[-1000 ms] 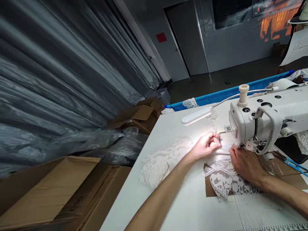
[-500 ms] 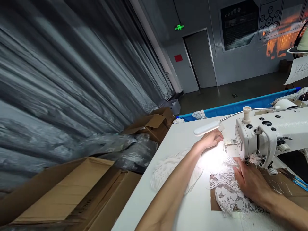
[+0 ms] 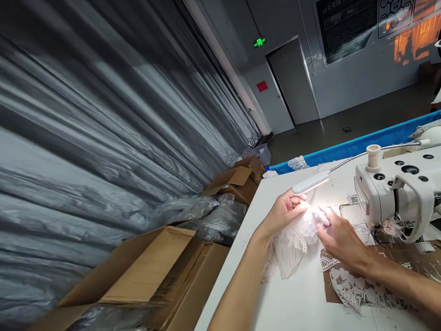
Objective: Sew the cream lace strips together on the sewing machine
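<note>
A piece of white lace fabric point(image 3: 292, 243) hangs gathered between my two hands, left of the sewing machine point(image 3: 382, 197). My left hand point(image 3: 287, 209) pinches its upper edge, fingers curled, just below the white lamp head point(image 3: 310, 182). Closed on the fabric's right side, my right hand point(image 3: 339, 236) has thumb and fingertips pressed together. Bright lamplight washes out the cloth around the fingertips. Under my right forearm, another lace piece point(image 3: 354, 282) lies on a brown cardboard sheet point(image 3: 332, 292). The machine's needle area is partly hidden behind pinkish thread.
Left of the white table point(image 3: 237, 276) stand open cardboard boxes point(image 3: 148, 266) and clear plastic bags point(image 3: 220, 220). Lace scraps point(image 3: 298, 162) lie at the far edge beside a blue cloth barrier point(image 3: 358, 147). A silver curtain point(image 3: 113, 119) covers the left side.
Both hands have lifted the lace from the table and drawn it left of the machine. My right hand has moved away from the needle area. The view has shifted slightly.
</note>
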{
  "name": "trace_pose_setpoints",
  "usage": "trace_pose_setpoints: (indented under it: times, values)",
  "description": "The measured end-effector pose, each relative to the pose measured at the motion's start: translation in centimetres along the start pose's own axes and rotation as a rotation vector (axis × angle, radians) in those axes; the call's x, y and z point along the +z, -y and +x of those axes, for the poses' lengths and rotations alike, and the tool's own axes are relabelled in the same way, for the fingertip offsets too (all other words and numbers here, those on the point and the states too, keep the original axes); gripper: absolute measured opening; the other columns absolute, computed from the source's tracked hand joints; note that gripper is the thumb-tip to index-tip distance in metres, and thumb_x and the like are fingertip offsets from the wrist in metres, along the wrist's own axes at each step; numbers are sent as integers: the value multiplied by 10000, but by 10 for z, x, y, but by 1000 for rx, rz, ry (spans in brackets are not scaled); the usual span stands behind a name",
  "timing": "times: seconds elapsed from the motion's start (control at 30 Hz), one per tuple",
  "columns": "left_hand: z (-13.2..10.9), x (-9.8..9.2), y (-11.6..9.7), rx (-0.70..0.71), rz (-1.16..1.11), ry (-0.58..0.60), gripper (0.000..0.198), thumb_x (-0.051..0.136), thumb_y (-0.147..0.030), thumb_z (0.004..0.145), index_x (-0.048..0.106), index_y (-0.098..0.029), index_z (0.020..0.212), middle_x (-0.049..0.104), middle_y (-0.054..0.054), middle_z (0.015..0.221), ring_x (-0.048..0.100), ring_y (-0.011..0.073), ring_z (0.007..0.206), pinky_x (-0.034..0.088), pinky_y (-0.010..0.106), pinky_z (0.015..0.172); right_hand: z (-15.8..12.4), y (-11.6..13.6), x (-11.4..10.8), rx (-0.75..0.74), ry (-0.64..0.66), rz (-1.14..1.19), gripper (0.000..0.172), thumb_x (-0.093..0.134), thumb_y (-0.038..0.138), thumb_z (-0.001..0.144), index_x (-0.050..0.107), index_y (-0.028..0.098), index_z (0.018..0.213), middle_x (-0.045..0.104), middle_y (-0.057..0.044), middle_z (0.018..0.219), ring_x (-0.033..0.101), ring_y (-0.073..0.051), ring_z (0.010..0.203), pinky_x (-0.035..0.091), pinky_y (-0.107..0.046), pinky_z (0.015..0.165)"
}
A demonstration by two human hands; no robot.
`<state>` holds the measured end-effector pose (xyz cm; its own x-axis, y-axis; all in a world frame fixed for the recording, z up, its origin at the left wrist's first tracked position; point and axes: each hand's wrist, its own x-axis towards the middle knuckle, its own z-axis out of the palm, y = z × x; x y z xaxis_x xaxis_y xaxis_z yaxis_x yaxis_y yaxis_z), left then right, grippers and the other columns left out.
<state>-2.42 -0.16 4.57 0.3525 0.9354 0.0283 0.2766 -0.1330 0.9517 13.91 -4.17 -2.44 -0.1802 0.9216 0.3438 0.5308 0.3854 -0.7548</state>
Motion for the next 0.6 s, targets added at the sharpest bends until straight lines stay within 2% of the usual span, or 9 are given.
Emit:
trace_pose_setpoints:
  times: [0.1,0.23,0.3,0.37,0.43,0.6]
  values:
    - [1,-1,3,-36,21,7,362,743,-340,658,565,-158,915,522,-64,582,456,84,532,348,205,543,0,-1,-6,118,43,100,258,403,224,784,538,145,989,595,-31,726,555,-173,595,452,-277,571]
    - [3,-2,4,-100,84,1,322,781,-300,632,632,-148,874,654,10,739,554,120,659,412,245,662,-2,-11,-10,-36,-151,-15,212,413,216,749,513,153,925,569,-77,833,547,-191,683,437,-288,603]
    - [3,-1,5,-116,94,5,296,785,-305,638,654,-143,848,673,28,760,565,129,676,420,257,685,-1,-15,-11,-118,-168,-60,178,417,199,749,513,165,895,562,-73,831,528,-184,672,428,-290,616]
    - [4,0,6,-121,80,13,317,787,-312,646,663,-139,880,674,25,722,565,130,663,421,262,686,1,-15,-12,-141,-129,-59,122,418,207,765,514,178,835,552,-48,767,488,-164,603,413,-285,603]
    - [4,1,6,-125,45,7,353,792,-318,649,661,-142,926,667,13,693,563,124,645,420,258,675,3,-13,-14,-102,-80,-7,112,411,245,786,505,187,769,525,-19,682,452,-149,546,393,-275,573]
    - [2,-1,10,-147,0,-12,364,801,-321,646,660,-153,937,669,15,760,587,124,683,433,248,677,5,-9,-18,80,-15,128,210,380,354,784,493,198,701,434,19,567,400,-137,498,337,-257,502]
